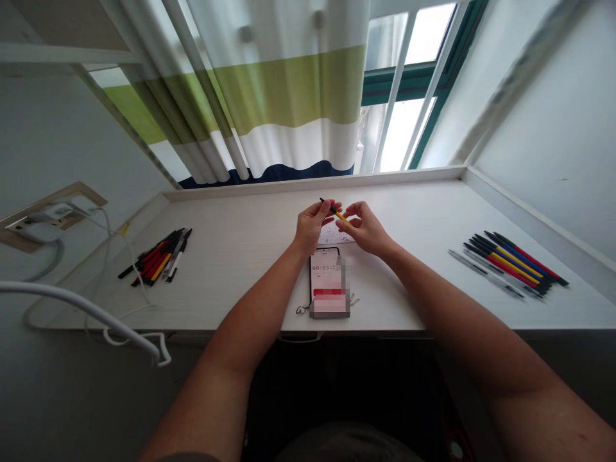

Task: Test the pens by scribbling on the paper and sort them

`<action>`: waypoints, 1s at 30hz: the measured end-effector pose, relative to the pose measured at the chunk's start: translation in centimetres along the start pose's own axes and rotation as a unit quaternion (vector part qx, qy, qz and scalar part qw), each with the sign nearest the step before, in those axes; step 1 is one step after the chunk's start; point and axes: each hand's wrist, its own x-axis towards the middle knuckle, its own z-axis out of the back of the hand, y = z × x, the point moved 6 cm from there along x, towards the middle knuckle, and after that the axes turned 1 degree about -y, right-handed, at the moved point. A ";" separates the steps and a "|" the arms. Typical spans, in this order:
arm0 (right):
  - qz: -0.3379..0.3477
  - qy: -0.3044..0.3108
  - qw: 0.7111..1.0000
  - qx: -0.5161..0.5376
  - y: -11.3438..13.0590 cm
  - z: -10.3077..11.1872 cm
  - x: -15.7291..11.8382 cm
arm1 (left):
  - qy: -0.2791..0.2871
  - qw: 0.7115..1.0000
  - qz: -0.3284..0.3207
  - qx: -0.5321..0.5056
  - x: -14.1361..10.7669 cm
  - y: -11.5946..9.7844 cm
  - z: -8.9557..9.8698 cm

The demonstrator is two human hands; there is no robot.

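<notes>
A white desk [231, 256] is stretching across the middle of the frame, with a white and green curtain [289, 90] hanging behind it at upper centre and a green-framed window [419, 72] letting in light at upper right. In this single head view, two bare forearms are reaching in from the bottom edge and meeting near the centre. The left hand [310, 228] is gripping the black end of a yellow and black pen [341, 216], while the thumb and fingers of the right hand [368, 232] are closing on its yellow end. The pen is slanting from upper left to lower right, just above a marked sheet of paper [334, 237]. Below the hands, a phone [322, 279] is lying on the desk, showing a timer, its lower part blurred out. At left, mixed pens [158, 256] are lying in a loose pile near a white cable [128, 237]; at right, more pens [510, 260] are lying roughly side by side, slanting.
</notes>
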 end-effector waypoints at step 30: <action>0.069 -0.058 0.970 -0.226 1.5 0.7 0.5 | -0.067 0.996 0.023 0.060 0.0 0.2 1.0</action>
